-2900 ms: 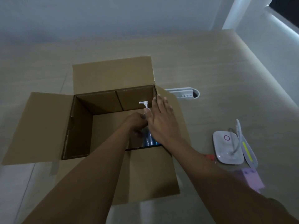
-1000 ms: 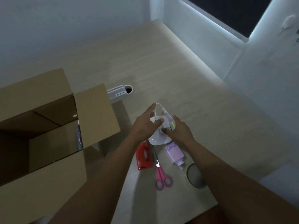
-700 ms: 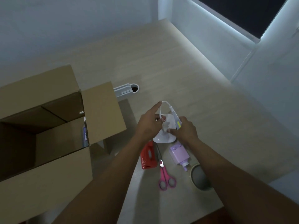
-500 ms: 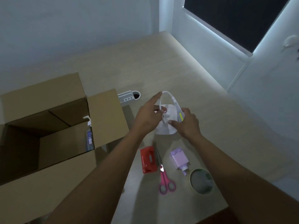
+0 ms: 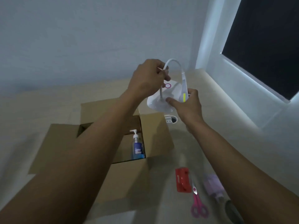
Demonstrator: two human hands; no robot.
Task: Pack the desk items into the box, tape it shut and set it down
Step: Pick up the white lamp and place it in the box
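Both hands hold a small white desk lamp (image 5: 159, 102) in the air above the far right corner of the open cardboard box (image 5: 129, 180). My left hand (image 5: 148, 78) pinches its bent neck near the top. My right hand (image 5: 187, 105) grips the round base and the lamp head with its yellow strip. Inside the box a blue pump bottle (image 5: 137, 147) stands upright against the right wall.
On the desk right of the box lie a red stapler (image 5: 182, 181), pink scissors (image 5: 198, 206) and a purple item (image 5: 213, 186); a tape roll (image 5: 233, 210) is partly hidden by my right forearm. A white cable grommet (image 5: 171, 119) sits behind the box. Window at right.
The lamp has been lifted off the desk by both hands and carried up and left toward the box. The camera has tilted upward.
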